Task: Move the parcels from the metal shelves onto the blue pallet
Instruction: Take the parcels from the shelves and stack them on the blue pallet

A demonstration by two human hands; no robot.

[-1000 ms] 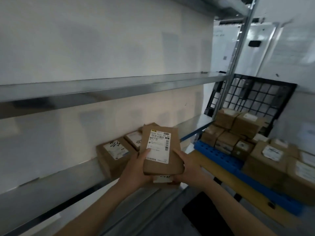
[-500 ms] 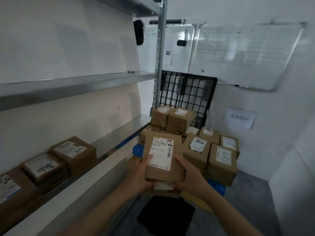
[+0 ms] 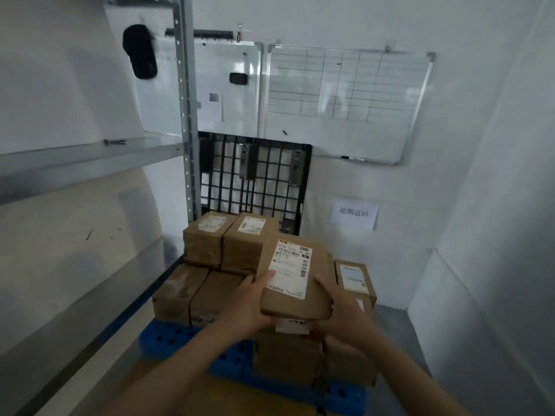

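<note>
I hold a brown cardboard parcel with a white shipping label between both hands, with a second parcel's white label edge showing beneath it. My left hand grips the left side, my right hand the right side. The parcel hangs above the blue pallet, which bears several stacked brown parcels. The metal shelves run along the left wall; the stretch in view carries no parcels.
A black plastic grid pallet leans upright against the back wall behind the stack. Two whiteboards hang above it. A grey shelf upright stands left of the pallet. White walls close in on the right. A yellow-brown surface lies under the pallet's front.
The view has swung right from the shelves to the pallet. Both hands carried the parcel along, and it now hangs over the stacked parcels; the shelf parcels have left the view.
</note>
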